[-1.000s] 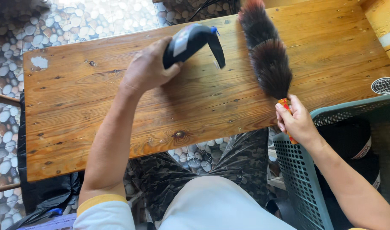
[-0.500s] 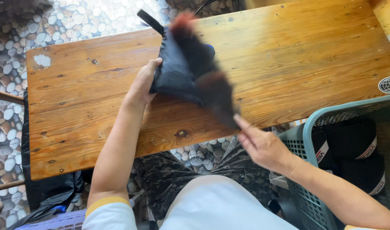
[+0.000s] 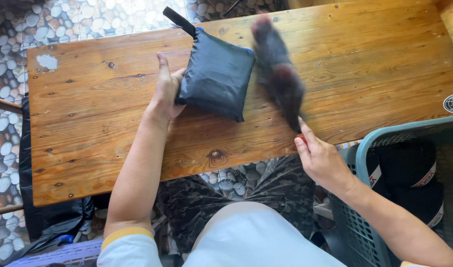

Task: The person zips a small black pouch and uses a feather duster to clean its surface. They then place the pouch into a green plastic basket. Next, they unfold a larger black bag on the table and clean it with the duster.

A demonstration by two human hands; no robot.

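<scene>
The person sits at a wooden table [image 3: 112,148], and both hands work over its top. The left hand [image 3: 166,91] lies at the left edge of a flat dark pouch [image 3: 216,79], fingers wrapped onto that edge and thumb pointing away from the body, so the hand is clamped on the pouch and pins it against the boards. The pouch sits near the middle of the table, tilted slightly, with a black strap [image 3: 179,21] sticking out from its far corner and a thin line of blue trim along its upper edge. The right hand [image 3: 321,160] is at the near edge of the table, closed around the handle of a feather duster [image 3: 278,74]; a small patch of red-orange handle shows between the fingers. The duster's dark, fluffy head reaches away from the hand across the boards, just beside the right side of the pouch, and appears blurred. A teal plastic basket [image 3: 380,136] stands to the person's right beside the table, holding dark rolled items. Pebble-patterned flooring [image 3: 8,64] surrounds the table.
</scene>
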